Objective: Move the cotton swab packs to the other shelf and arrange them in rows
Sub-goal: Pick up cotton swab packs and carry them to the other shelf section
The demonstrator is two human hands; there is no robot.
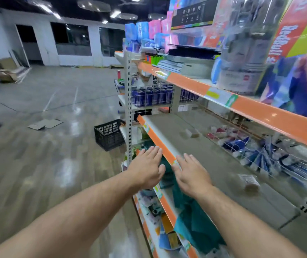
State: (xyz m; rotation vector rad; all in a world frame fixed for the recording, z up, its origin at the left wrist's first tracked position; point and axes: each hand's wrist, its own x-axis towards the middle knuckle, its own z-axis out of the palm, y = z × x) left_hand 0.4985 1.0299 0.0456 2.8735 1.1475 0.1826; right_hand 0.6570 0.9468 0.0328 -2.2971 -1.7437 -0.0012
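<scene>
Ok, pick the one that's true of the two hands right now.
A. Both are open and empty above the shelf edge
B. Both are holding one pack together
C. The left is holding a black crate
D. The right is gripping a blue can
A: the left hand and right hand are spread flat, holding nothing, above the orange shelf edge.

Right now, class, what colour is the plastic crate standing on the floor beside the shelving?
Black, with a lattice-patterned wall: the crate shows best in the head view.

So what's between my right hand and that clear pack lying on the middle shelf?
Bare grey shelf only, in the head view, between the right hand and the clear pack.
</scene>
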